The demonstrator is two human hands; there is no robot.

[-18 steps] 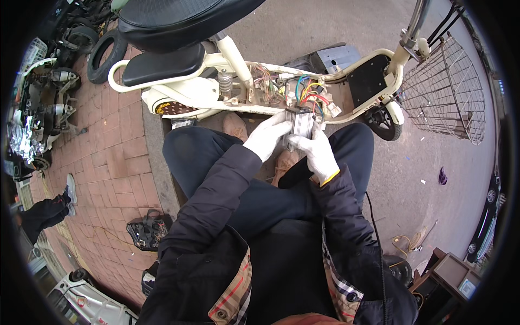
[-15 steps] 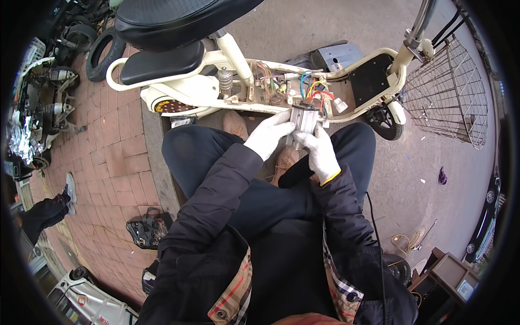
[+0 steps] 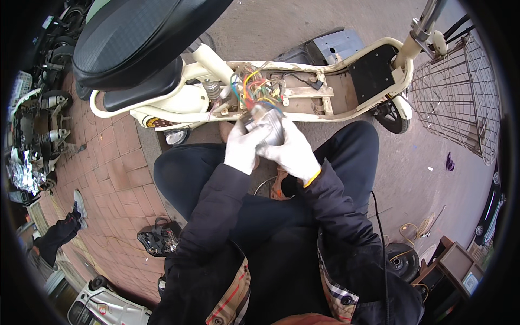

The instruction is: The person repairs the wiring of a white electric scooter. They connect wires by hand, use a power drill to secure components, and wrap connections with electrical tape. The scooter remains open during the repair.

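Both my hands wear white gloves and grip a silver finned motor controller [image 3: 266, 125], a metal box blurred by motion. My left hand [image 3: 242, 143] closes on its left side, and my right hand [image 3: 292, 147] wraps its right side. Coloured wires [image 3: 253, 86], red, yellow, green and blue among them, run from the box's far end into the frame of a cream electric scooter [image 3: 303, 116]. The scooter's floor is open, showing bare cross plates and a loose black connector [image 3: 316, 84]. The box is held just over the near frame rail.
Above left looms a large black seat [image 3: 135, 43]. A wire basket [image 3: 457, 100] sits at the scooter's front, and a grey panel [image 3: 336, 49] lies beyond. A black tool bag [image 3: 158, 238] rests on the bricks. At lower right are a wheel [image 3: 402, 262] and a brown cabinet [image 3: 455, 265].
My hands have carried the controller to the left and turned it, pulling its wires along toward the seat side. The view has shifted, and the right hand has moved further around the box.
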